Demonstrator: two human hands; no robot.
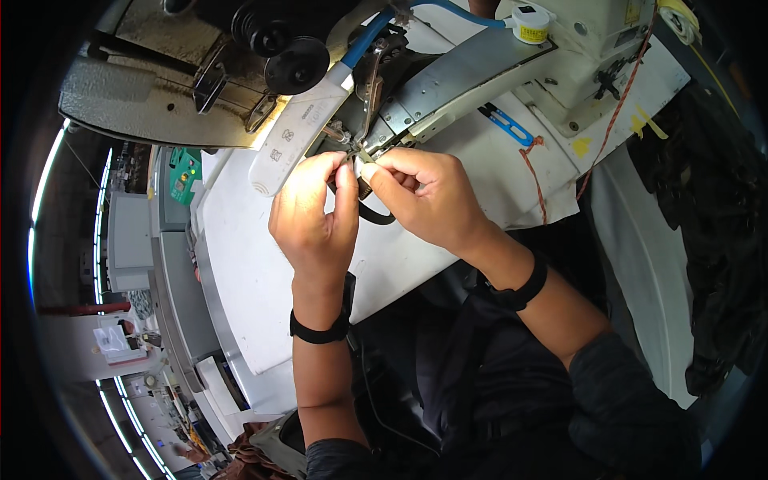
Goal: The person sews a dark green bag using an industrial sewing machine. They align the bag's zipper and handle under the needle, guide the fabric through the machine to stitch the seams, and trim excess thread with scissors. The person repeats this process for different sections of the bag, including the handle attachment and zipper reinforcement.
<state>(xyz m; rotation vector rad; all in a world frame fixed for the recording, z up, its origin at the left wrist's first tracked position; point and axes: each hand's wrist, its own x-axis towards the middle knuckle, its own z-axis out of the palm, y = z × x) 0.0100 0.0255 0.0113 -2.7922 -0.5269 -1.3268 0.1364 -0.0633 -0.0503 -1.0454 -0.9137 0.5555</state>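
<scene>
Olive-toned and narrow, a small strip [365, 155] sits between the thumb and forefinger of my right hand [428, 192], gripped right beside the needle area of the sewing machine [436, 86]. My left hand [314, 214] is just beside it, thumb and forefinger brought close together at the same spot; I cannot tell whether anything is caught between those fingertips. Below both hands a dark curved band [376, 215] hangs over the white worktop [248, 264]. A white rounded plastic bar [298, 130], joined to a blue tube [368, 38], slants down to near my left knuckles. Beyond my right hand, blue snips [526, 140] lie on the worktop by an orange-brown cord [617, 112]. I wear a black wristband [318, 333] on my left wrist and another dark band [528, 290] on my right.
</scene>
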